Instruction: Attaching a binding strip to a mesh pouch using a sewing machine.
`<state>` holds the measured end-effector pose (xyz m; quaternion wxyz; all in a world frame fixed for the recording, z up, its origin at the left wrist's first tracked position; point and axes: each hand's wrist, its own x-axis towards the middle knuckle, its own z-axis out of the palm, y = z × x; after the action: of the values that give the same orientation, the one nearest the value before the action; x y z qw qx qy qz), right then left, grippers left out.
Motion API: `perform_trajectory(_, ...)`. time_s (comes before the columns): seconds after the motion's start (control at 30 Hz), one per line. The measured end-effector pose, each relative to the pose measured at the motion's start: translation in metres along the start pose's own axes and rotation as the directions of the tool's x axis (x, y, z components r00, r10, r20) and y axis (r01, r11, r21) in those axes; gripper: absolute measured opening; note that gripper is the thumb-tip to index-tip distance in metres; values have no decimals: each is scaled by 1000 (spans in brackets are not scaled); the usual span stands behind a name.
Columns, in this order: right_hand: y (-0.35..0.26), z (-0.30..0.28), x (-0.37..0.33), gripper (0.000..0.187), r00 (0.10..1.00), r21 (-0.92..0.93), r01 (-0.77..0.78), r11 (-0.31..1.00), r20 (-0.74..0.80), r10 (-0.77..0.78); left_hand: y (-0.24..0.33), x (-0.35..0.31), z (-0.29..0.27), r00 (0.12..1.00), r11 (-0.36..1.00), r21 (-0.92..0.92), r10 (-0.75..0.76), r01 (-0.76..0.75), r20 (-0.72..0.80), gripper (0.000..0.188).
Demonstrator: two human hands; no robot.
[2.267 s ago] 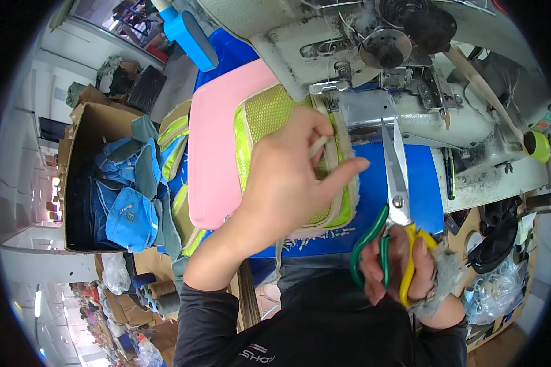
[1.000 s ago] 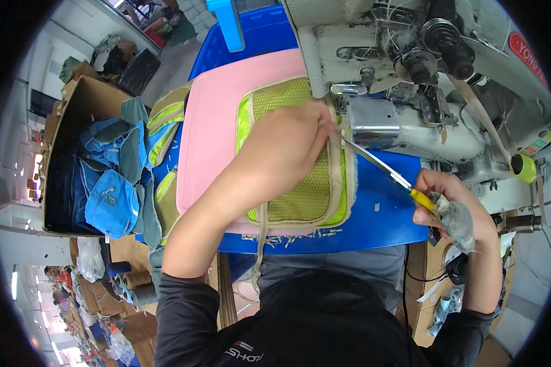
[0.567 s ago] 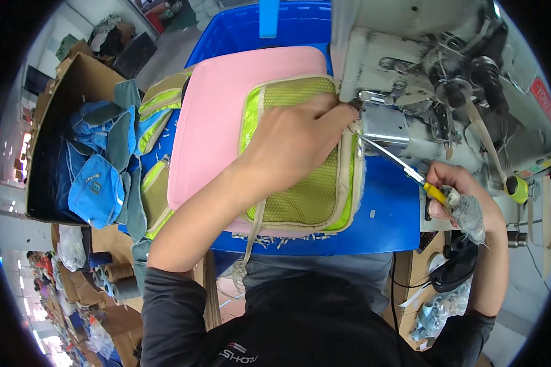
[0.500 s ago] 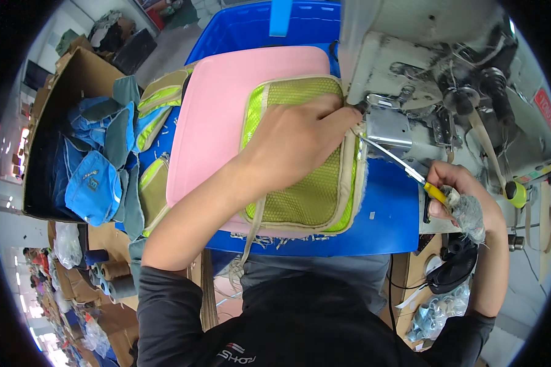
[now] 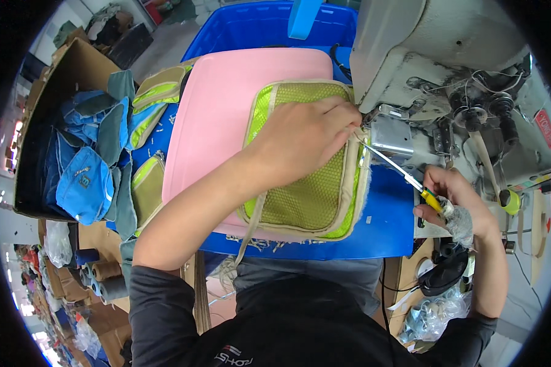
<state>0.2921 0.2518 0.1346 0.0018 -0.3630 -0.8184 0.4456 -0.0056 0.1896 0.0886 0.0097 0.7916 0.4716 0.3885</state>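
A green mesh fabric piece (image 5: 306, 202) with beige binding and bright lime edges lies over a pink board (image 5: 208, 122). My left hand (image 5: 306, 140) rests across its upper part, the fingers closed on the binding at its right corner, beside the sewing machine's metal plate (image 5: 393, 136). My right hand (image 5: 456, 192) grips a screwdriver-like tool (image 5: 431, 200) with a yellow handle and thin metal shaft. Grey cloth wraps the handle's end. The shaft's tip meets the binding just below my left fingertips; exactly how it touches the cloth is hidden.
At left stands a cardboard box (image 5: 27, 165) of blue fabric pieces, with green and tan pieces (image 5: 150, 183) beside it. A blue crate (image 5: 245, 27) sits behind the board. The sewing machine body (image 5: 404, 37) rises at right. Thread cones (image 5: 113, 287) stand at lower left.
The view has shifted slightly. My left fingertips have curled down closer to the tool's tip at the binding. My right hand still holds the tool at nearly the same angle.
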Motion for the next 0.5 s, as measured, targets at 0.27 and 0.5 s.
perform_trajectory(0.27, 2, 4, 2, 39, 1000, 47, 1, 999, 8, -2, 2, 1, 0, 993, 989, -92, -111, 114, 31, 14)
perform_trajectory(0.5, 4, 6, 5, 39, 1000, 101, 1, 995, 28, -4, 40, 0, -18, 897, 880, -186, -410, 437, 164, 19)
